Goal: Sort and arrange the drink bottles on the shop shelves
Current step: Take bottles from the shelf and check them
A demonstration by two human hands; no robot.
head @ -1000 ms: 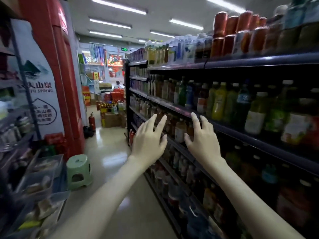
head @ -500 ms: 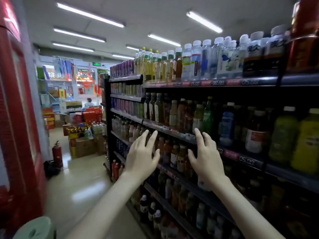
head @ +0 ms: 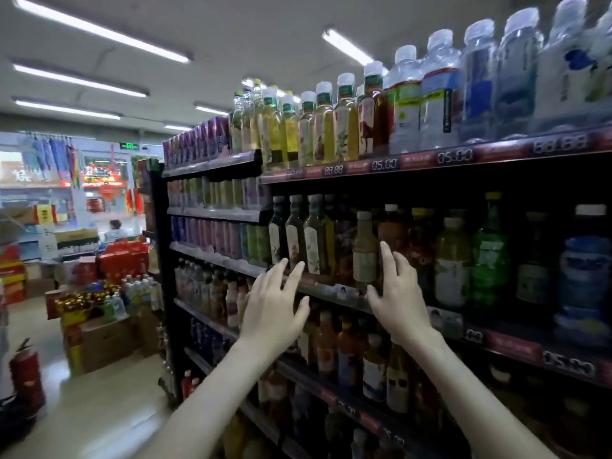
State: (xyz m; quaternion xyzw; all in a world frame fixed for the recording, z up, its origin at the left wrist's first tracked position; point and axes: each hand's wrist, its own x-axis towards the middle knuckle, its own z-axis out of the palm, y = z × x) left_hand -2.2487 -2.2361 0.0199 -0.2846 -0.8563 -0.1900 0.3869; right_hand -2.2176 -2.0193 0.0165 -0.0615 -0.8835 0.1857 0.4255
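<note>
Shelf edge (head: 334,290) lies just beyond both hands. The left hand (head: 275,313) and the right hand (head: 397,301) are spread wide and hold nothing. The pale bottle (head: 364,256) stands upright just left of the right hand's fingers, so this hand seems nearer to it. The dark bottles (head: 295,236) stand above the left fingertips.

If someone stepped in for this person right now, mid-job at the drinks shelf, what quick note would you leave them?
Left hand: open, empty, fingertips at the front edge of the second shelf, below the dark bottles.
Right hand: open, empty, fingers up beside the pale white-capped bottle; contact unclear.
Done: no bottle picked up yet; the bottles there stand upright.
Left: grasp a bottle and sort the row, probably starting here.
</note>
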